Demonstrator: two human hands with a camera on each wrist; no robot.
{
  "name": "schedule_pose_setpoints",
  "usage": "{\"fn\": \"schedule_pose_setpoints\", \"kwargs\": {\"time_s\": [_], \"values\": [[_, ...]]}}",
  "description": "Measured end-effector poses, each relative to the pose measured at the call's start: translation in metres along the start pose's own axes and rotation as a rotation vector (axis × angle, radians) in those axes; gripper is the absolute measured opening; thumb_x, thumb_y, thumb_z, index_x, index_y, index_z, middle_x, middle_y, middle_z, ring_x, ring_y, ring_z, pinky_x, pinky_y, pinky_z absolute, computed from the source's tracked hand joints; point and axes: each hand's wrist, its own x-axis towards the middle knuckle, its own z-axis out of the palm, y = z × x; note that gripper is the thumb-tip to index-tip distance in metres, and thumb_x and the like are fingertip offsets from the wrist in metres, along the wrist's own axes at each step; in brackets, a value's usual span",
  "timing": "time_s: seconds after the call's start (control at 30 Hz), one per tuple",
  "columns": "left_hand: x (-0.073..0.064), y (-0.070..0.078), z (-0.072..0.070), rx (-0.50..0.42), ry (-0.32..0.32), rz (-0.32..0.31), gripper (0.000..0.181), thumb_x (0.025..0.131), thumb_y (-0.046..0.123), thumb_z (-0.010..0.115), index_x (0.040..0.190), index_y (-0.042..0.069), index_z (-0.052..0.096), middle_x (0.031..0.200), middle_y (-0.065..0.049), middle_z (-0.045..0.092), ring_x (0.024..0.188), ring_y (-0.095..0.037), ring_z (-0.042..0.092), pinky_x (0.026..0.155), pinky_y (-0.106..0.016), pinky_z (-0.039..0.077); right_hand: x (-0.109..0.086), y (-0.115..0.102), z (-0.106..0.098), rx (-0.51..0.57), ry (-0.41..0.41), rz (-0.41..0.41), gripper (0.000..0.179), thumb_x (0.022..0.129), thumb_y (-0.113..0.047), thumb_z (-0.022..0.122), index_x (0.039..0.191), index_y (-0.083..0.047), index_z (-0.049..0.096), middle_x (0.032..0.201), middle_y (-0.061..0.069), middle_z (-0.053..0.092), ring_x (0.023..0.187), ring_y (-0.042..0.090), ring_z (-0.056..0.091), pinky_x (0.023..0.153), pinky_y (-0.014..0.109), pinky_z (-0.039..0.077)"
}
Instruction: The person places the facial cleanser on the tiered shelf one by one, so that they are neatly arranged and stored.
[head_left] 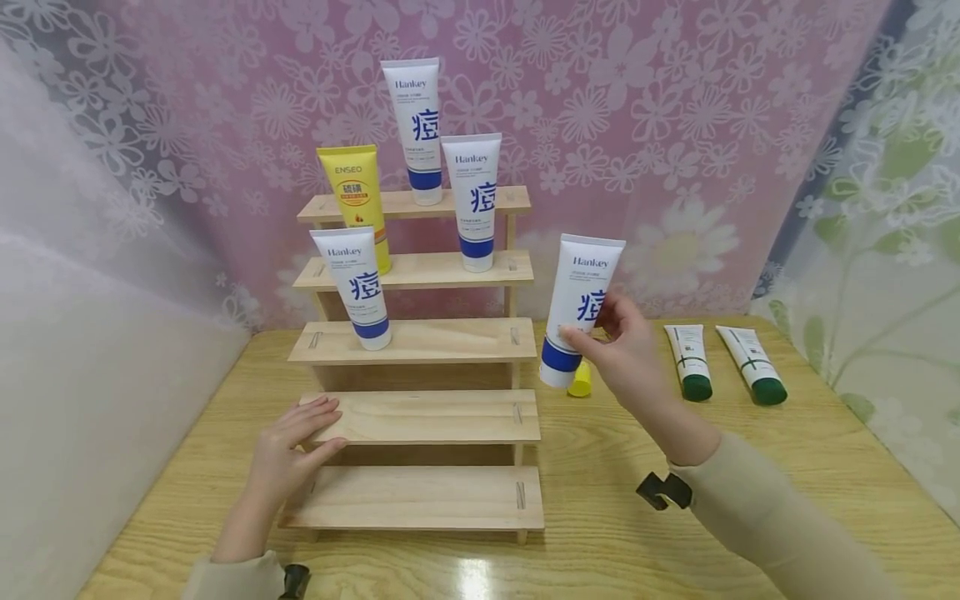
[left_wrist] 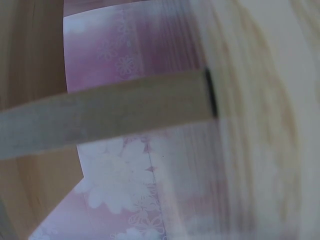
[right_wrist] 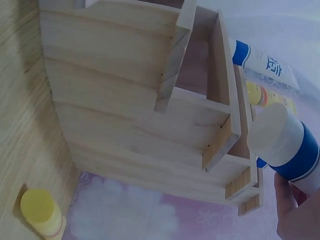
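A white tube is pinched by right fingers, four tubes shelved to their left, three tubes below them apparently unplaced; the rack is touched by outstretched left fingers.

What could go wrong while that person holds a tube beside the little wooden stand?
If the left hand resting on the wooden stand nudges it, the shelved tubes, standing on their caps, might topple. The right hand pinches the held tube near its lower end, so it could tip or slip.
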Motion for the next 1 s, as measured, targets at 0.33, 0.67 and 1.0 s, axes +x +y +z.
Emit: {"fn": "schedule_pose_setpoints", "kwargs": {"time_s": [0.33, 0.67, 1.0], "values": [[-0.001, 0.000, 0.000, -0.012, -0.002, -0.016, 0.037, 0.059, 0.010, 0.080, 0.092, 0.001, 0.068, 0.106, -0.013, 0.062, 0.108, -0.015, 0.052, 0.104, -0.030, 0.025, 0.020, -0.005, 0.028, 0.048, -0.015, -0.035, 0.051, 0.078, -0.015, 0.069, 0.118, 0.000, 0.042, 0.107, 0.009, 0.051, 0.089, 0.020, 0.048, 0.079, 0.028, 0.048], [-0.001, -0.001, 0.002, -0.007, 0.036, 0.050, 0.035, 0.063, 0.021, 0.078, 0.090, 0.000, 0.068, 0.103, -0.013, 0.063, 0.105, -0.018, 0.055, 0.103, -0.027, 0.026, 0.035, -0.008, 0.056, 0.054, -0.030, -0.031, 0.052, 0.077, -0.019, 0.070, 0.117, -0.003, 0.042, 0.101, 0.009, 0.051, 0.091, 0.020, 0.048, 0.082, 0.032, 0.047], [0.000, -0.002, 0.003, -0.021, 0.048, 0.068, 0.034, 0.065, 0.021, 0.077, 0.090, 0.000, 0.068, 0.102, -0.014, 0.063, 0.104, -0.019, 0.055, 0.102, -0.026, 0.026, 0.042, -0.006, 0.079, 0.072, -0.032, -0.123, 0.048, 0.075, -0.012, 0.072, 0.113, 0.001, 0.045, 0.098, 0.011, 0.052, 0.087, 0.020, 0.050, 0.076, 0.031, 0.050]]}}
